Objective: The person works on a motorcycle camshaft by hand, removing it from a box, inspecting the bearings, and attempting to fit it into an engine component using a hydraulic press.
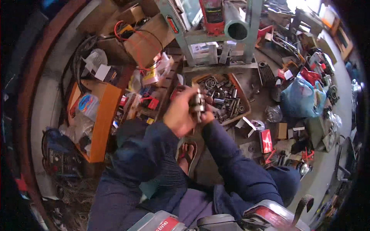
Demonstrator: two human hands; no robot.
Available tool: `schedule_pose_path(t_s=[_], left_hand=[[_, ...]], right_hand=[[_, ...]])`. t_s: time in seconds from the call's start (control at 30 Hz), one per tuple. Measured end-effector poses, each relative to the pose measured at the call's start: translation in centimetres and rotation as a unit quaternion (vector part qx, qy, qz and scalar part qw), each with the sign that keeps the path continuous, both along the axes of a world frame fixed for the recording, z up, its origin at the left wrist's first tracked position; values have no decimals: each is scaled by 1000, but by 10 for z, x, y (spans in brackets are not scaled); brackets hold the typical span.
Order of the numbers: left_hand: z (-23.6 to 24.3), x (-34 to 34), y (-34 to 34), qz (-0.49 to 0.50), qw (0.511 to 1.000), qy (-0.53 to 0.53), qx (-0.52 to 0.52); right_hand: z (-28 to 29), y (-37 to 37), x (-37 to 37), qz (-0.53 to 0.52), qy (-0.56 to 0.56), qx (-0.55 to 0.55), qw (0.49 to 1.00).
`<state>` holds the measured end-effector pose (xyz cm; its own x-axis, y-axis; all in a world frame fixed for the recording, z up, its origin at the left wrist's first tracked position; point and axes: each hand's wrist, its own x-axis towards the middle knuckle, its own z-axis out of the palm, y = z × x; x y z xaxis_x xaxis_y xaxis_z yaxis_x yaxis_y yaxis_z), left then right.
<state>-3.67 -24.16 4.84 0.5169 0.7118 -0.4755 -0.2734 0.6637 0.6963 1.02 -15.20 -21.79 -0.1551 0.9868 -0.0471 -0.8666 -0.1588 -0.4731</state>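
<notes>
Between our two raised hands, at the middle of the view, we hold a small grey metal part (pixel 198 104), its long axis roughly upright. Our left hand (pixel 179 114) wraps it from the left with fingers curled close; our right hand (pixel 207 114) grips it from below and the right, mostly hidden behind the part. Both hands touch it, so neither is nearer. Just beyond the hands sits a shallow wooden tray (pixel 242 96) filled with loose bolts, nuts and bearings. To our left stands an open orange box (pixel 103 115) holding plastic bags. A blue plastic bag (pixel 298 98) lies off to the right
</notes>
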Motion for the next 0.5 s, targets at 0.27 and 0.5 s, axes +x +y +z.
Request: schedule_pose_path(t_s=[0.27,0.5], left_hand=[[4,15,57,-58,979,-166,100],[7,42,55,-49,970,-224,76]], right_hand=[[182,-56,143,-299,-412,54,859],[226,-116,174,-366,-411,142,823]])
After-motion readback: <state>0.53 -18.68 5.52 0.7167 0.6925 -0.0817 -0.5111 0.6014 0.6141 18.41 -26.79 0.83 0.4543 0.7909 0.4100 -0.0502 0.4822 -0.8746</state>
